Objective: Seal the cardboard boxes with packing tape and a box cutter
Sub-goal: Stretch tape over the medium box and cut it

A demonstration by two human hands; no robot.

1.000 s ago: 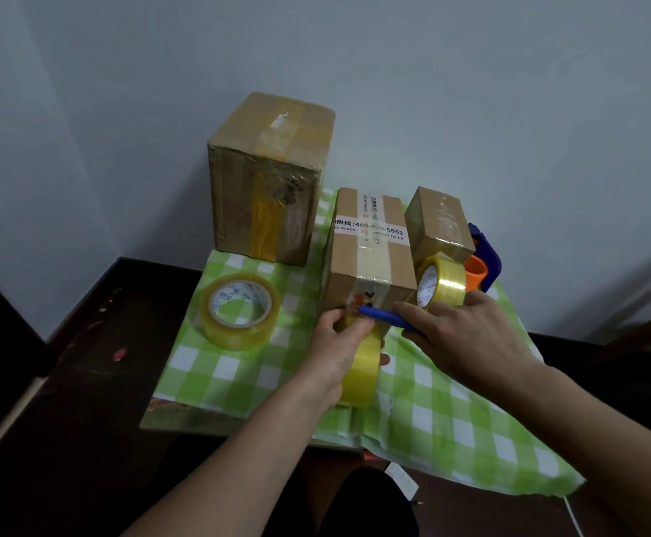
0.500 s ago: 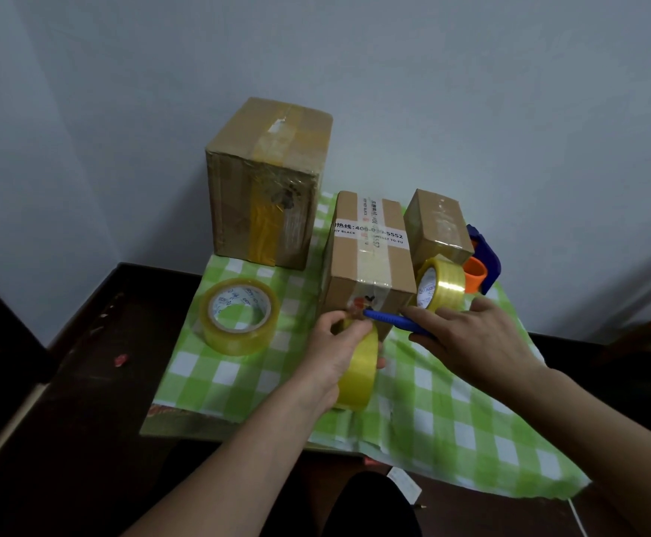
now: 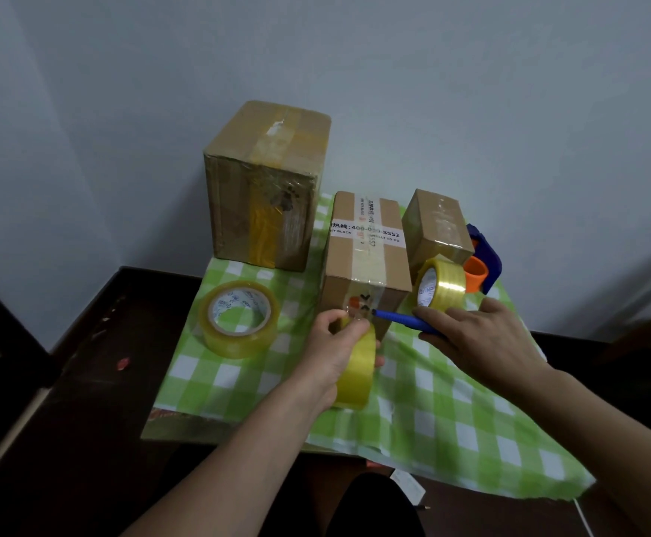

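Note:
A middle cardboard box [image 3: 366,265] with a white printed label has a strip of clear tape running over its top and down its near face. My left hand [image 3: 335,346] grips a yellow tape roll [image 3: 357,372] just below that face, its thumb and finger pinching the tape end. My right hand [image 3: 479,343] holds a blue box cutter [image 3: 403,319], whose tip points left at the stretched tape by the box's lower front edge. A large taped box [image 3: 266,188] stands behind on the left, a small box [image 3: 438,228] on the right.
A wide clear tape roll [image 3: 238,317] lies flat on the green checked cloth [image 3: 451,416] at left. Another yellow roll [image 3: 438,284] stands on edge by the small box, with a blue and orange tape dispenser [image 3: 482,265] behind it. Dark tabletop [image 3: 83,381] surrounds the cloth; white walls stand close behind.
The box cutter's tip has edged left toward the tape at the box's front. My left hand has shifted the roll slightly. Boxes and the other rolls have not moved.

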